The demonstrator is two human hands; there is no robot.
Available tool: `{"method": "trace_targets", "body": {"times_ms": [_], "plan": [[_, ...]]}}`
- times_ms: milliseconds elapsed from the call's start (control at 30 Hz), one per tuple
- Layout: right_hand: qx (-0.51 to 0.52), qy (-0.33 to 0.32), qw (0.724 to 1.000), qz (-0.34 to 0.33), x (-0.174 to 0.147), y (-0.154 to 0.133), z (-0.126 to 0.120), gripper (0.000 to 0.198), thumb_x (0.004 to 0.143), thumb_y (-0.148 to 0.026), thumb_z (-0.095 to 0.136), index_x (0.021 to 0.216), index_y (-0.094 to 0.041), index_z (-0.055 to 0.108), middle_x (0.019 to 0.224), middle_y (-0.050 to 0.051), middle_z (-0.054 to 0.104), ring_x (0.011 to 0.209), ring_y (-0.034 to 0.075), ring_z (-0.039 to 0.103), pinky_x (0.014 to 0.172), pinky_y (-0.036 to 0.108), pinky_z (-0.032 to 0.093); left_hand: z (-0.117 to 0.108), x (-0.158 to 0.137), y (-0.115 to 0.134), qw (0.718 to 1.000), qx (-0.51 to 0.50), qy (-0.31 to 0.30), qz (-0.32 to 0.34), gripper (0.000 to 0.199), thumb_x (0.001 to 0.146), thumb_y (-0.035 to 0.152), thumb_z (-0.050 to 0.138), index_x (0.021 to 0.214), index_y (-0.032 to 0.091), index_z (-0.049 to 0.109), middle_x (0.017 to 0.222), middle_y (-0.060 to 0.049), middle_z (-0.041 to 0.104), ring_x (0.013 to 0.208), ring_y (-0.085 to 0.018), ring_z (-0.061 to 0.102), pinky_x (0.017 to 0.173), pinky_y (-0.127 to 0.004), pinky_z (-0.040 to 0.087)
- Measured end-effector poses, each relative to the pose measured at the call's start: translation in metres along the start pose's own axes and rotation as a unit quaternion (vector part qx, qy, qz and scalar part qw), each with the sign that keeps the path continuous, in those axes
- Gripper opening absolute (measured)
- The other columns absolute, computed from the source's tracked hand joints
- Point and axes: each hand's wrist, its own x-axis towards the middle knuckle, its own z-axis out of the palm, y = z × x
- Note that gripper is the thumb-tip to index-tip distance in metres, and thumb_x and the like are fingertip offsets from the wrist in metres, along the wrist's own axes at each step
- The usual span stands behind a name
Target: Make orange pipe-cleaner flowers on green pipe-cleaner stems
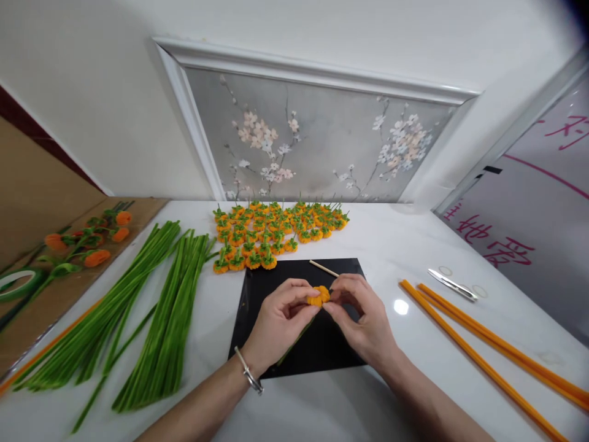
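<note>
The left hand [285, 313] and the right hand [363, 312] pinch opposite sides of a small, ribbed, fuzzy orange blossom [318, 296] above a black rectangular mat [331, 347]. Uneven pressure between the two pinches could twist or flatten its soft lobes, while a slack grip could drop it. Fingertips cover the blossom's edges, and the thin, dark green strand [294, 344] below is partly hidden, its attachment unclear.
</note>
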Motion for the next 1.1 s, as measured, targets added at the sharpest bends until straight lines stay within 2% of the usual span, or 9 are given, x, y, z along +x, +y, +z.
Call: {"method": "trace_targets", "body": {"times_ms": [167,400,667,800,867,1000,1100], "plan": [[-0.058,0.007,0.998,-0.023,-0.001,-0.004,0.003,0.005,0.083,-0.017,0.059,0.086,-0.021,0.059,0.077,0.002,0.061,0.07,0.015,0.06,0.064,0.027,0.054,0.003,-0.002,-0.001,1.0,0.006,0.019,0.013,0.024,0.078,0.008,0.06,0.099,0.02,0.061,0.103,-0.003,0.057,0.09,-0.014,0.065,0.083,-0.026,0.056],[-0.101,0.027,0.992,-0.069,-0.002,-0.007,0.006,0.012,0.086,-0.014,0.052,0.087,-0.022,0.062,0.08,0.004,0.068,0.073,0.016,0.065,0.067,0.028,0.056,0.005,-0.005,-0.003,0.998,0.051,0.025,0.024,0.016,0.08,0.013,0.06,0.095,0.019,0.062,0.102,-0.004,0.058,0.087,-0.014,0.065,0.079,-0.024,0.057],[-0.102,0.037,0.989,-0.102,-0.003,-0.007,0.006,0.016,0.086,-0.01,0.052,0.085,-0.021,0.063,0.081,0.004,0.069,0.073,0.016,0.067,0.068,0.026,0.057,0.004,-0.005,0.001,1.0,0.004,0.009,0.001,0.015,0.079,0.015,0.063,0.093,0.018,0.064,0.101,-0.005,0.061,0.085,-0.014,0.065,0.076,-0.023,0.057],[-0.093,0.036,0.99,-0.101,-0.003,-0.006,0.004,0.015,0.086,-0.009,0.052,0.086,-0.021,0.062,0.082,0.004,0.069,0.073,0.016,0.067,0.068,0.026,0.057,0.001,-0.003,0.004,0.997,-0.053,-0.008,-0.059,0.036,0.075,0.016,0.067,0.11,0.02,0.058,0.099,-0.004,0.06,0.086,-0.015,0.065,0.077,-0.025,0.056],[-0.088,0.033,0.99,-0.108,-0.003,-0.006,0.003,0.016,0.087,-0.009,0.052,0.087,-0.021,0.062,0.082,0.004,0.069,0.074,0.015,0.067,0.069,0.026,0.056,-0.002,-0.001,0.005,0.996,-0.043,-0.025,-0.067,0.044,0.073,0.015,0.068,0.116,0.022,0.058,0.102,-0.004,0.058,0.088,-0.016,0.064,0.076,-0.025,0.055],[-0.084,0.016,0.988,-0.129,-0.003,-0.006,0.002,0.017,0.087,-0.008,0.051,0.087,-0.021,0.061,0.082,0.005,0.068,0.076,0.015,0.066,0.069,0.026,0.056,-0.008,0.002,0.006,0.997,0.021,-0.065,-0.02,0.032,0.073,0.016,0.07,0.104,0.021,0.066,0.107,-0.006,0.057,0.089,-0.017,0.061,0.074,-0.025,0.053],[-0.079,0.001,0.989,-0.128,-0.004,-0.007,0.002,0.017,0.088,-0.008,0.049,0.086,-0.021,0.06,0.082,0.004,0.067,0.074,0.015,0.066,0.068,0.025,0.055,-0.008,0.003,0.006,0.996,0.049,-0.069,0.01,0.019,0.077,0.017,0.068,0.096,0.019,0.068,0.095,-0.005,0.064,0.085,-0.016,0.061,0.074,-0.025,0.051]]}}
